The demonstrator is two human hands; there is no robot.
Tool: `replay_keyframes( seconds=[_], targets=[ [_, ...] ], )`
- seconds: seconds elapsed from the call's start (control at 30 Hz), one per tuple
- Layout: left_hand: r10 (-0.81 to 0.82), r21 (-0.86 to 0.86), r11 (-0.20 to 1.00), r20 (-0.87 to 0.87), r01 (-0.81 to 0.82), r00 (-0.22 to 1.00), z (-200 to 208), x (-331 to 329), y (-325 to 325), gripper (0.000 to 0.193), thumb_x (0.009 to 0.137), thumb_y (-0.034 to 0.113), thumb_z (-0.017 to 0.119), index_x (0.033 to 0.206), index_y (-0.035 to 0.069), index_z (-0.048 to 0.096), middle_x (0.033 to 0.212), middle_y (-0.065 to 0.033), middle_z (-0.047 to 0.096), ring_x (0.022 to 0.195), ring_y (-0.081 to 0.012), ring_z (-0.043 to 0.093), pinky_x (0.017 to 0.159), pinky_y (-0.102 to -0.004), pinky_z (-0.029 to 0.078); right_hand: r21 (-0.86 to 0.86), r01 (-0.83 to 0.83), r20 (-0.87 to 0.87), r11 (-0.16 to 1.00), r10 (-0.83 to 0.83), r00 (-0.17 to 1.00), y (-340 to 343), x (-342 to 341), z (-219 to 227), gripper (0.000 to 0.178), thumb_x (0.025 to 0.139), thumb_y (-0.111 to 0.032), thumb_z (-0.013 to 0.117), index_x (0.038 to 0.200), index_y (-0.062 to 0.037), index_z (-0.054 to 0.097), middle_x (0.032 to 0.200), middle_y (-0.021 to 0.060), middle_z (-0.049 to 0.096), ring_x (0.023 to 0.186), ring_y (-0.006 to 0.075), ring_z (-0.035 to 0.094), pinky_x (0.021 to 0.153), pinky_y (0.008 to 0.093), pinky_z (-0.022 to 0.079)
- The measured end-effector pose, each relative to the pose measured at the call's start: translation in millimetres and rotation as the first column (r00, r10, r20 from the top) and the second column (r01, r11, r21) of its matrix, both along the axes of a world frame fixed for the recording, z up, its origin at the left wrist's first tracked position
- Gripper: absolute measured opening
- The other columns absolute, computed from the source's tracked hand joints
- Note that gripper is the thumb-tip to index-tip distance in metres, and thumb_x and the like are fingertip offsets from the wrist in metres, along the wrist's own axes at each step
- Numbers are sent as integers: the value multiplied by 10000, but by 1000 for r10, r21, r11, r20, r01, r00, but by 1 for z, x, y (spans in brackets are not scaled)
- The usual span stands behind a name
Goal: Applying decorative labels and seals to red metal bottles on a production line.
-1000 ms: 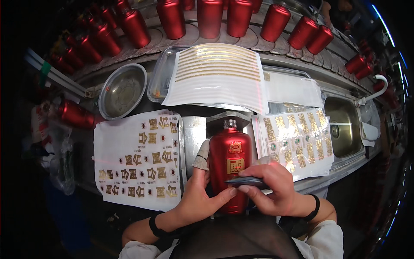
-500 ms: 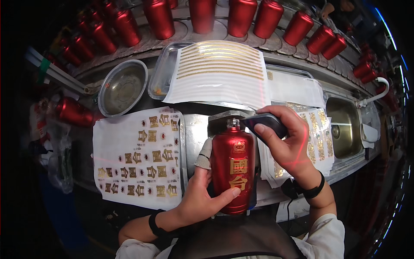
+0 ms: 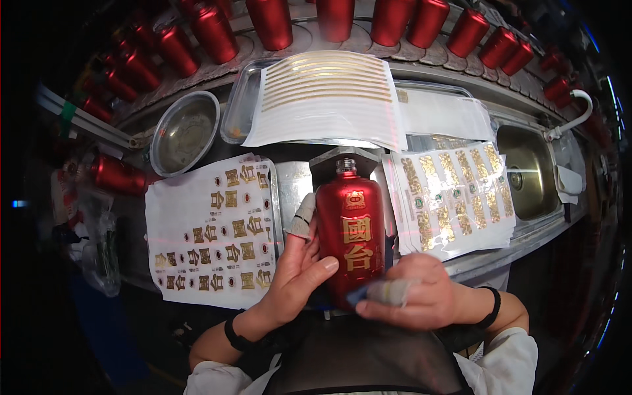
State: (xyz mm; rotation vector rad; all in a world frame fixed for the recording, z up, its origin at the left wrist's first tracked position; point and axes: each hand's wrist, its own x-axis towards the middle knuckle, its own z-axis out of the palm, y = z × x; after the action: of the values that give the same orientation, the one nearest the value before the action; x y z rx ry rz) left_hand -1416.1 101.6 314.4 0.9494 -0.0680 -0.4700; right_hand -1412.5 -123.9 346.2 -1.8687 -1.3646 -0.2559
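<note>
A red metallic bottle (image 3: 340,204) lies in front of me in a cradle, its clear threaded neck pointing away and gold characters and an emblem on its front. My left hand (image 3: 296,276) grips it by the left side, thumb resting on the front and a pale cover on one finger. At the bottle's lower right is my right hand (image 3: 415,296), smeared by motion, with pale coverings on its fingers. From its fingertips pokes the edge of a dark blue, flat tool (image 3: 357,296), pressed near the bottle's lower end; most of that tool is hidden.
Gold-character sticker sheets (image 3: 210,230) are at left, gold-patterned sheets (image 3: 454,197) at right, and a gold-striped sheet (image 3: 322,125) covers a tray behind. Beyond stand several red bottles (image 3: 270,23) on a conveyor. A metal bowl (image 3: 184,135) and a sink (image 3: 526,178) flank the work.
My right hand has swept from beside the bottle's neck down to its lower right, bringing the dark tool along. The left thumb has shifted up and left on the bottle. The view has shifted slightly.
</note>
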Motion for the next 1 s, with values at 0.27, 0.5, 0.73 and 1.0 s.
replay_keyframes(
  seconds=[0.27, 0.5, 0.73, 1.0],
  targets=[
    [61, 292, 953, 89, -84, 994, 1, -2, -16, 883, 926, 68, 628, 1545, 23, 0, 1535, -171, 258, 1365, -243, 376, 1132, -378, 310, -114, 730, -915, 674, -357, 187, 4, -1, -9, 212, 842, -127, 753, 968, -16, 624, 779, 12, 650, 707, 84, 593, 648, 254, 493],
    [95, 306, 943, 131, -131, 987, -1, -4, -16, 883, 924, 146, 654, 1542, 7, 39, 1562, -212, 213, 1391, -293, 344, 1141, -407, 295, 37, 718, -840, 695, -368, 400, -10, 13, -27, 170, 865, -99, 729, 926, -9, 598, 811, 24, 643, 741, 61, 591, 657, 222, 478],
    [-534, 759, 320, 639, -568, 553, 13, 14, 4, 345, 934, 520, 536, 1182, 354, 708, 1584, -241, 179, 1416, -548, 137, 1108, -652, 100, -146, 741, -844, 655, -474, 252, -20, 7, -44, 234, 840, -135, 760, 949, -15, 592, 791, 9, 615, 709, 57, 553, 630, 222, 452],
    [-749, 793, 227, 513, -565, 420, 17, 0, 5, 377, 928, 584, 482, 1190, 410, 690, 1586, -208, 216, 1429, -541, 118, 1072, -718, 30, -32, 746, -885, 665, -365, 288, -27, -14, -35, 249, 847, -112, 745, 1022, -25, 590, 906, 20, 625, 817, 68, 575, 733, 235, 478]
  ],
)
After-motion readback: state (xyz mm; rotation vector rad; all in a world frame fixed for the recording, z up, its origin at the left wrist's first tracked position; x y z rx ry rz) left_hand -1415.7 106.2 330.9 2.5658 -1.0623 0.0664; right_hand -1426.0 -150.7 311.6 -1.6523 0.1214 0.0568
